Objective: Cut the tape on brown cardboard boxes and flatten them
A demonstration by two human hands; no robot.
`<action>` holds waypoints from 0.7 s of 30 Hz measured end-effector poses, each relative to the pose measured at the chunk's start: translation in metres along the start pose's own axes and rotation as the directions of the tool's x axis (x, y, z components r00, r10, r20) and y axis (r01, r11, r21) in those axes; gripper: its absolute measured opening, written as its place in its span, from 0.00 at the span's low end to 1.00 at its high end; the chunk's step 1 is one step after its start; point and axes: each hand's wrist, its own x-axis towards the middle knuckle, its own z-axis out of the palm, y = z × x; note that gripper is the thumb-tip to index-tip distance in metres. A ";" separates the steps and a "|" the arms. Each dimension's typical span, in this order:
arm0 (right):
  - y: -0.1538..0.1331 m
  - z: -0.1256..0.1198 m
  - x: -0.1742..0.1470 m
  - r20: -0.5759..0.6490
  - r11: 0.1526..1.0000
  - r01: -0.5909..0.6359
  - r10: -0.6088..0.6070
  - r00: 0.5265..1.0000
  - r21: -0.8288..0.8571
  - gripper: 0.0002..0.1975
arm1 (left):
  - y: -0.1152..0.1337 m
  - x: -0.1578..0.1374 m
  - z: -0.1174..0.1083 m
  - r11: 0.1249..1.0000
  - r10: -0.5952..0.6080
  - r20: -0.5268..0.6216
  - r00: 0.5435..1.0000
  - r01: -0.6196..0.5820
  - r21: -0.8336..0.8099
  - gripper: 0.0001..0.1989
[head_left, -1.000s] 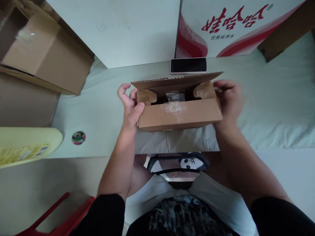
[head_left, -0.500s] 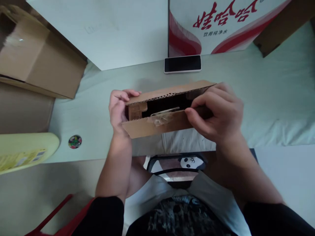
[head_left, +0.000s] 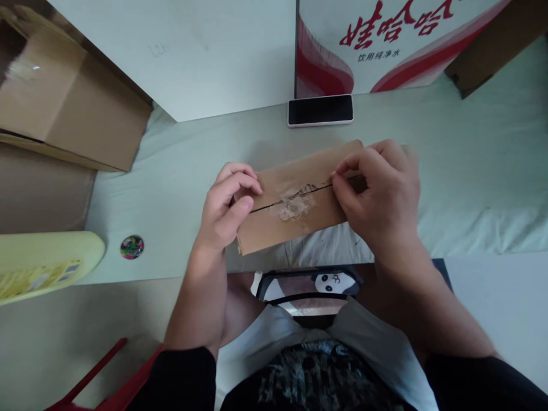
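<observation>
Between my two hands is a small brown cardboard box [head_left: 312, 168], its two long flaps folded together with a thin dark seam between them. A crumpled patch of clear tape [head_left: 295, 206] sticks at the middle of the seam. My left hand [head_left: 226, 208] grips the box's left end, fingers and thumb curled at the flaps. My right hand [head_left: 379, 191] is closed at the right end, thumb and fingertips pinched at the seam. A small dark gap shows under the right hand. The inside of the box is hidden.
A phone-like device [head_left: 320, 111] lies behind the box, before a white and red carton [head_left: 325, 63]. Larger cardboard boxes [head_left: 98, 108] stand at left, near a yellow-green bottle [head_left: 51, 257] and a round colourful disc [head_left: 132, 247]. A red chair [head_left: 94, 374] is at lower left.
The box's flaps have come together, covering the dark opening and the brown pieces inside. My left hand has moved right and onto the flaps; the right hand stays at its end.
</observation>
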 end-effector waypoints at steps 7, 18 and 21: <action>0.005 0.005 0.002 -0.062 0.984 -0.126 0.135 0.989 0.128 0.08 | 0.031 -0.003 -0.011 0.966 0.015 0.218 0.976 -0.071 0.247 0.14; 0.018 0.038 -0.016 -0.340 0.921 -0.020 0.164 0.926 0.389 0.14 | 0.028 -0.007 0.005 0.958 0.035 0.234 0.972 -0.100 0.270 0.15; 0.018 0.050 -0.027 -0.320 0.912 0.032 0.111 0.941 0.410 0.12 | 0.032 -0.008 0.012 0.946 -0.003 0.166 0.986 -0.051 0.321 0.14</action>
